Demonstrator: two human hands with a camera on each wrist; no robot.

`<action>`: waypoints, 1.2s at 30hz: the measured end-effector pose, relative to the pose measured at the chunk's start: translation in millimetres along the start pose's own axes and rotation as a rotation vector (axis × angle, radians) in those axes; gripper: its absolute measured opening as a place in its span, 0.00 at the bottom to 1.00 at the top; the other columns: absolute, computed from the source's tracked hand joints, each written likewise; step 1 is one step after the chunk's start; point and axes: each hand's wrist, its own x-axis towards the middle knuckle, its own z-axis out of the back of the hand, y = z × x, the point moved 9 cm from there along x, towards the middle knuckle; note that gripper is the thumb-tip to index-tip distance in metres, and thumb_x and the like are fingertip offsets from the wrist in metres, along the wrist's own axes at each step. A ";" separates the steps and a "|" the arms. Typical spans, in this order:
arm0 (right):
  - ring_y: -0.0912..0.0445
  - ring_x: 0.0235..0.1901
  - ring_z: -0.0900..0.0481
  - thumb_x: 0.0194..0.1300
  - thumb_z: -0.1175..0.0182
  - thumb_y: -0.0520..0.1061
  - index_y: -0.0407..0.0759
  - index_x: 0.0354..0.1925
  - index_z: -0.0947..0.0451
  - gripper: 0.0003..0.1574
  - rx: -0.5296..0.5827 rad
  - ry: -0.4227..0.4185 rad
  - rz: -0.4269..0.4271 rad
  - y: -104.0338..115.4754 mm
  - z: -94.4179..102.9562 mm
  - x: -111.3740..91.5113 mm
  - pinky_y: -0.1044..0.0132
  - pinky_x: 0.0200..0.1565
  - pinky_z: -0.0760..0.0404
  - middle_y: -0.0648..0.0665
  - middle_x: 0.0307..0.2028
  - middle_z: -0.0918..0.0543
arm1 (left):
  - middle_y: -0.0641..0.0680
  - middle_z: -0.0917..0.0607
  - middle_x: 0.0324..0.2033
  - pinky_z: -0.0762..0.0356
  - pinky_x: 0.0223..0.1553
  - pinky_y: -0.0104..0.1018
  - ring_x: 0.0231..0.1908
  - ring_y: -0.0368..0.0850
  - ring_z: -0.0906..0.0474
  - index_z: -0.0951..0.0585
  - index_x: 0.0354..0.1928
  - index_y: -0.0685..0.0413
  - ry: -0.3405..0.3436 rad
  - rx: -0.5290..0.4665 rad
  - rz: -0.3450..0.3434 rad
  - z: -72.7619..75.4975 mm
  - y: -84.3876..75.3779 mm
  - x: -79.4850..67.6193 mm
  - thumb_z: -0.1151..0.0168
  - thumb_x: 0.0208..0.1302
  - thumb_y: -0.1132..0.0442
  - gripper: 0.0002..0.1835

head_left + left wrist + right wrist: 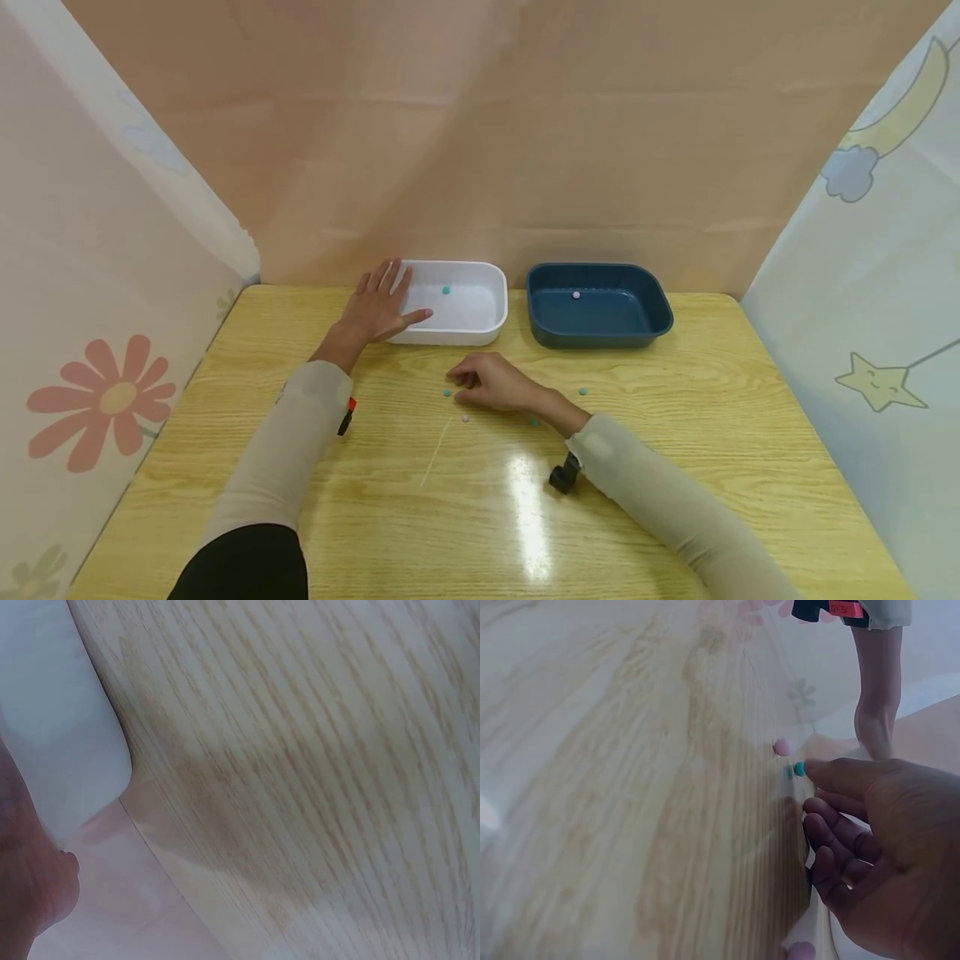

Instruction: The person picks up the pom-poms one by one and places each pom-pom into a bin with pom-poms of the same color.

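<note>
My left hand (375,310) rests over the left end of the white box (442,337), its fingers spread and straight. Inside that box lies a small round teal bead (446,290). My right hand (497,383) is low over the table in front of the boxes, fingers loosely bent. Right by its thumb and fingertips is another teal bead (800,768); a gap shows between thumb and fingers, and no firm pinch is visible. A pale pink bead (465,418) lies just nearer on the table.
To the right of the white box stands a dark blue box (600,340) with a pink bead (576,295) inside. Two more teal beads lie near the right wrist, one beyond it (582,391). Papered walls enclose the wooden table (420,533) at back and sides.
</note>
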 end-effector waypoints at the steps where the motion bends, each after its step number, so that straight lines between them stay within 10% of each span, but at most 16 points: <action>1: 0.56 0.44 0.13 0.69 0.27 0.40 0.33 0.58 0.15 0.22 -0.001 -0.003 -0.003 0.2 -0.3 0.4 0.69 0.48 0.16 0.42 0.48 0.12 | 0.56 0.74 0.84 0.72 0.81 0.60 0.83 0.57 0.79 0.66 0.86 0.51 0.000 -0.001 0.000 0.0 0.3 0.3 0.69 0.72 0.19 0.57; 36: 0.65 0.31 0.21 0.68 0.27 0.41 0.48 0.40 0.08 0.03 -0.103 -0.123 -0.055 -1.1 -7.9 4.7 0.69 0.36 0.21 0.53 0.32 0.15 | 0.57 0.74 0.84 0.74 0.81 0.61 0.83 0.57 0.79 0.67 0.86 0.51 0.009 -0.015 0.005 1.7 -1.0 -1.2 0.67 0.73 0.20 0.57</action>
